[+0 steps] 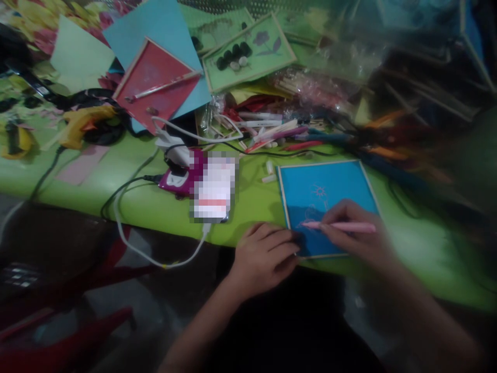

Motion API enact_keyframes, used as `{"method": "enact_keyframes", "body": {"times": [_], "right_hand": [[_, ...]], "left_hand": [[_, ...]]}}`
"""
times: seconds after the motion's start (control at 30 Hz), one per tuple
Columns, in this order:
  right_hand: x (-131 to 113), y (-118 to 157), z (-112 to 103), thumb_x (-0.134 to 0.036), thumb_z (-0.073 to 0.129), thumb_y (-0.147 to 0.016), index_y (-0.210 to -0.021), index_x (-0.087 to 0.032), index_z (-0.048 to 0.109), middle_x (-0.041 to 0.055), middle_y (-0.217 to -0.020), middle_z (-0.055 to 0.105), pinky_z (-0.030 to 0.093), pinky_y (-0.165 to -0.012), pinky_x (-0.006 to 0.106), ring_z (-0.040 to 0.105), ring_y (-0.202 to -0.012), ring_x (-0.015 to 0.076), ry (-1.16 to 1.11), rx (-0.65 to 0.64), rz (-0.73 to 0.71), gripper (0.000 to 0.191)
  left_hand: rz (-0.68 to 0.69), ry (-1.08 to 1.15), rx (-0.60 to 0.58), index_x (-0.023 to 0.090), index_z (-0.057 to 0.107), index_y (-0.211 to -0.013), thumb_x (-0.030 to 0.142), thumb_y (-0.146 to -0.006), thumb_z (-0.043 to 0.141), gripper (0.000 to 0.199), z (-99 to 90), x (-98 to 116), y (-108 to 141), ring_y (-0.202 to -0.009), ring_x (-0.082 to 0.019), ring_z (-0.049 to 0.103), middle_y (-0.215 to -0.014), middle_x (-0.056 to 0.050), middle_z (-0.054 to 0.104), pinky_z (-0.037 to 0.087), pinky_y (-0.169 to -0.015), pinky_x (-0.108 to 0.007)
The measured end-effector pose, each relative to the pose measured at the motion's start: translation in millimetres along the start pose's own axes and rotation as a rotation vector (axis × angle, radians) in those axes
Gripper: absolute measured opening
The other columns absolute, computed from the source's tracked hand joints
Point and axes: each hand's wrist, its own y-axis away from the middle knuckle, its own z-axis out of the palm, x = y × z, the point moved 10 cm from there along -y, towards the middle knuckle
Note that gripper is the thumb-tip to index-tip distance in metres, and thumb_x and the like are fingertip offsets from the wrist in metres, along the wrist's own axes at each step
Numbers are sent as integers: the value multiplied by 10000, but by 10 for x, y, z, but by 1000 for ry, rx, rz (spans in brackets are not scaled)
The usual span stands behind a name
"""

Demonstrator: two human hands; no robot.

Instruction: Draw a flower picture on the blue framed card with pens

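A blue board (341, 186) with thin pale strips along its edges lies on the green tabletop. Faint light line drawings, one like a small sun, show on its surface. My right hand (349, 233) is closed round a pink pen (355, 227), whose tip meets the lower left part of the board. Beside the board's lower left corner rests my left hand (267, 254), palm down, fingers loosely laid out and fingertips at the board's edge. It holds nothing that I can see.
Left of the board lie a phone (213, 186) on a white cable and a purple power strip (180, 178). A yellow glue gun (83, 124) is farther left. Behind are a red framed board (163, 77), a green framed board with dark stones (272, 62), and scattered pens (264, 124).
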Motion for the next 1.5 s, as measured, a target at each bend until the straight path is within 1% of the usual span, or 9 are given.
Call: {"method": "enact_keyframes", "body": {"times": [0.57,0.77,0.83,0.93,1.03,1.1,1.27,1.4,1.5], "right_hand": [[-62,-19,-6,-253,728,-886,-783,-265,643,-32,-672,666,437,-513,260,607,-585,137,15,6,-63,134],[-13,-11,-44,-257,765,-856,-773,-263,660,-35,-660,663,434,-508,256,599,-571,135,-27,46,-46,134],[41,9,-99,-274,786,-855,-779,-258,671,-33,-673,663,433,-505,252,589,-572,131,-91,90,-24,139],[133,41,-235,-287,816,-853,-798,-248,690,-27,-698,679,449,-516,241,601,-591,126,-222,207,9,143],[153,55,-359,-275,843,-824,-801,-239,705,-26,-701,698,490,-548,243,634,-604,128,-384,316,-32,144],[161,45,-381,-277,853,-808,-794,-235,712,-28,-694,701,507,-560,246,647,-601,129,-449,333,-51,148],[198,22,-384,-275,854,-797,-787,-239,724,-30,-679,706,504,-568,243,647,-600,125,-481,331,-41,135],[196,37,-494,-231,840,-766,-757,-237,724,-34,-650,677,464,-527,252,612,-561,122,-559,433,-63,117],[201,45,-573,-204,818,-735,-717,-232,715,-34,-628,636,432,-513,264,582,-550,121,-597,511,-51,109]], "left_hand": [[-3,6,-1,246,738,-1010,259,-945,726,68,22,-20,26,-971,-195,726,-1148,41,825,502,-868,-368],[2,-6,3,240,743,-986,266,-945,732,50,4,-6,3,-941,-184,723,-1137,45,828,505,-853,-365],[3,-8,8,242,744,-978,260,-948,723,41,-7,3,-9,-932,-180,716,-1131,48,830,501,-846,-361],[6,-8,20,245,742,-970,245,-945,726,30,-23,13,-15,-942,-177,710,-1129,56,831,496,-847,-353],[8,-11,19,251,751,-986,260,-945,735,45,-24,12,-6,-957,-181,712,-1123,52,832,499,-855,-352],[4,-6,9,256,761,-1006,275,-949,734,66,-16,3,1,-959,-183,718,-1117,45,834,504,-853,-354],[-3,19,6,254,762,-1033,267,-962,715,86,-23,-14,4,-966,-185,738,-1118,18,837,521,-855,-354],[-23,82,40,246,744,-1070,245,-960,722,112,-59,-38,-8,-980,-185,750,-1107,-12,829,549,-860,-352],[-74,135,61,238,728,-1095,205,-966,714,133,-101,-72,-23,-996,-195,756,-1100,-33,817,575,-890,-368]]}}
